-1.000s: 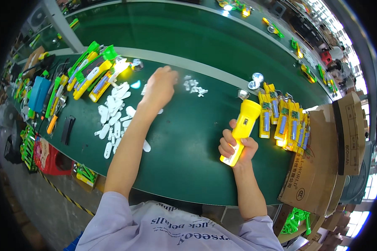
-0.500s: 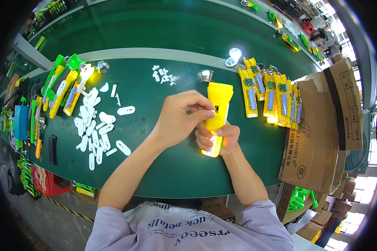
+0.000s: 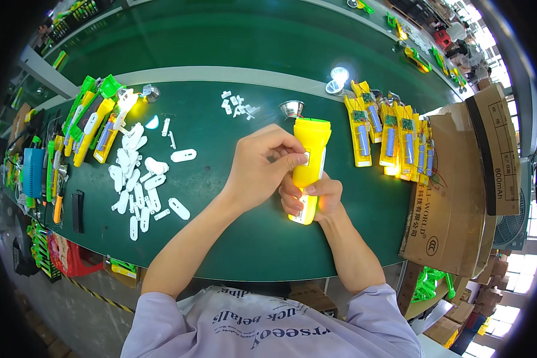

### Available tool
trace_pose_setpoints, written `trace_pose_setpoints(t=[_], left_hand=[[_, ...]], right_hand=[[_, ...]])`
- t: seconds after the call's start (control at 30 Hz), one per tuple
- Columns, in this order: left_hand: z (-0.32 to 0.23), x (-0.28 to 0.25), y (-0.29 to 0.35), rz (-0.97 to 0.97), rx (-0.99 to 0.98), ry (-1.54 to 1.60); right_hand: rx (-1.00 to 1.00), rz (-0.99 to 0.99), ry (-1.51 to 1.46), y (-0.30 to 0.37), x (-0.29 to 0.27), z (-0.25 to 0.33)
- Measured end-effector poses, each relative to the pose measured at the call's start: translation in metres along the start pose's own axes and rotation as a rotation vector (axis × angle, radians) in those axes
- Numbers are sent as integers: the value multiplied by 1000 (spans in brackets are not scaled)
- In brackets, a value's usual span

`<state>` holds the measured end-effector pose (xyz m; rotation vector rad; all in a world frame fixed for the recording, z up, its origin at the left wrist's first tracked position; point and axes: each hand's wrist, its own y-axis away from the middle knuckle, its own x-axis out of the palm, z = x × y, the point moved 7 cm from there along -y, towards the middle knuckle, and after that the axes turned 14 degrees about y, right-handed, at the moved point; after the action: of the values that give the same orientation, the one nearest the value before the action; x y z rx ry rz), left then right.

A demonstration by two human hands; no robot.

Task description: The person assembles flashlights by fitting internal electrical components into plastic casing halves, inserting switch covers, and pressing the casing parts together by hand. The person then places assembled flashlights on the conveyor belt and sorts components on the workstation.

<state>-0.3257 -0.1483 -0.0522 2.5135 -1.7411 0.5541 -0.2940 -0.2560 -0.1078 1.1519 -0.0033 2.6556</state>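
gripping the lower body of a yellow flashlight [image 3: 309, 161] over the green table [image 3: 232, 250], the right hand [image 3: 311, 200] has its fingers wrapped closed around it. the left hand [image 3: 262, 167] pinches a small white piece against the flashlight's side with thumb and forefinger. loose white plastic parts [image 3: 138, 179] lie well apart to the left; open yellow flashlight halves [image 3: 394, 140] sit near a cardboard box [image 3: 459, 191] on the right.

Lower body of the yellow torch [image 3: 309, 156] covered by the right hand [image 3: 311, 197], small part under the left hand [image 3: 262, 168] fingertips hidden, far conveyor items too small to tell
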Motion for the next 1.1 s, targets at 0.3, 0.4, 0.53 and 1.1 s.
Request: trace_pose_setpoints(t=[0.3, 0.4, 0.53, 1.1], left_hand=[[0, 1, 0, 18, -28, -22], [-1, 0, 1, -1, -9, -61], [0, 0, 2, 13, 54, -227], [46, -11, -1, -122, -298, 250]], right_hand=[[-16, -26, 1, 0, 2, 5], [2, -88, 87, 1, -5, 1], [25, -140, 58, 0, -5, -1], [-209, -708, 977, 11, -24, 48]])
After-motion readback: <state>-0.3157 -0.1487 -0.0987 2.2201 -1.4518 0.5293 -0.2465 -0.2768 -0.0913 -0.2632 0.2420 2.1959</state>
